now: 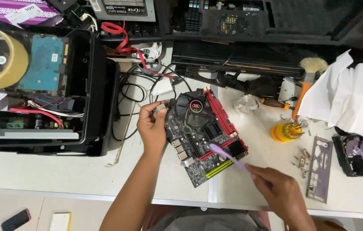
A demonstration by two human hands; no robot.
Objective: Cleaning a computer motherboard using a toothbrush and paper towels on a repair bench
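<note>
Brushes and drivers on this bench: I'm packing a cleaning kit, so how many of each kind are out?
Purple toothbrush: 1, in the right hand
Orange-handled bristle brush: 1
Screwdriver: 1
Yellow bit holder: 1
Total: 4

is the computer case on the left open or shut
Open: the computer case has no side panel on, so the blue drive and loose wires inside show.

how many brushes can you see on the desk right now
2. A purple brush in the right hand, over the motherboard; an orange-handled brush lying at the back right by the white paper. Clutter may hide others.
</note>
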